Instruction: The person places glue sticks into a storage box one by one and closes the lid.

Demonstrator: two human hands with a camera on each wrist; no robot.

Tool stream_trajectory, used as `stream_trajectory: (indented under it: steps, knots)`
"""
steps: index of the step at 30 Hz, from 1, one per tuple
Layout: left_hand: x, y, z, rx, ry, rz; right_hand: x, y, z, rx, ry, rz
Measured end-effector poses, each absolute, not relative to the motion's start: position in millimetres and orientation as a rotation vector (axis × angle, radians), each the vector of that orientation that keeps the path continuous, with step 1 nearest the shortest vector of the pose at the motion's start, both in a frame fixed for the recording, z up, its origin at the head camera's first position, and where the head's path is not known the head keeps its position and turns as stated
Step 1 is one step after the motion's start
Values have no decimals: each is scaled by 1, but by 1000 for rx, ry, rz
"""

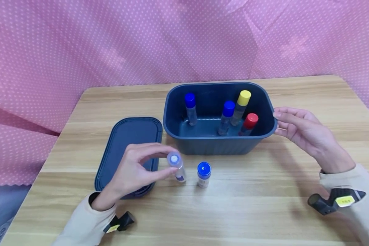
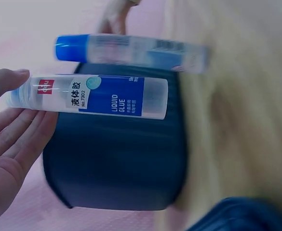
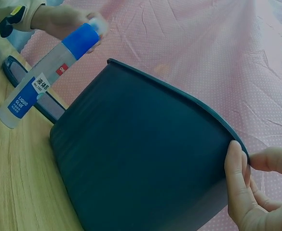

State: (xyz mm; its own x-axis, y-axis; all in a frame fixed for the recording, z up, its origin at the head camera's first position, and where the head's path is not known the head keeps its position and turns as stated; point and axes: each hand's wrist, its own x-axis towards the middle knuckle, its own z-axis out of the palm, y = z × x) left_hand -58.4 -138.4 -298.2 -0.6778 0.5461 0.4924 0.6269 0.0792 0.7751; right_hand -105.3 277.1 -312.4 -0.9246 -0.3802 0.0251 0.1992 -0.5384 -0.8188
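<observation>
My left hand [image 1: 141,167] pinches a glue bottle [image 2: 116,96] with a pale, clear top between thumb and fingers; its label reads "LIQUID GLUE". The bottle is upright in front of the dark blue bin [image 1: 212,146]. Just right of it, a blue-capped glue bottle [image 1: 204,175] stands on the table. On the bin's right end, my right hand [image 1: 307,133] pinches the rim, thumb and fingers on either side in the right wrist view. Inside the bin stand two blue-capped bottles [image 1: 191,109] [image 1: 226,118], a yellow-capped bottle [image 1: 242,106] and a red-capped bottle [image 1: 249,123].
A dark blue lid [image 1: 132,136] lies flat on the wooden table [image 1: 233,205], left of the bin and partly behind my left hand. Pink dotted cloth [image 1: 172,41] hangs behind the table.
</observation>
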Motion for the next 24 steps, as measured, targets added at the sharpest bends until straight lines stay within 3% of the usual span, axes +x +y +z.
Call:
stream_trajectory:
  steps: [24]
  knots:
    - [-69, -133, -252, -1240, -2076, -1674, -106, 278, -315, -318, 1261, -2483]
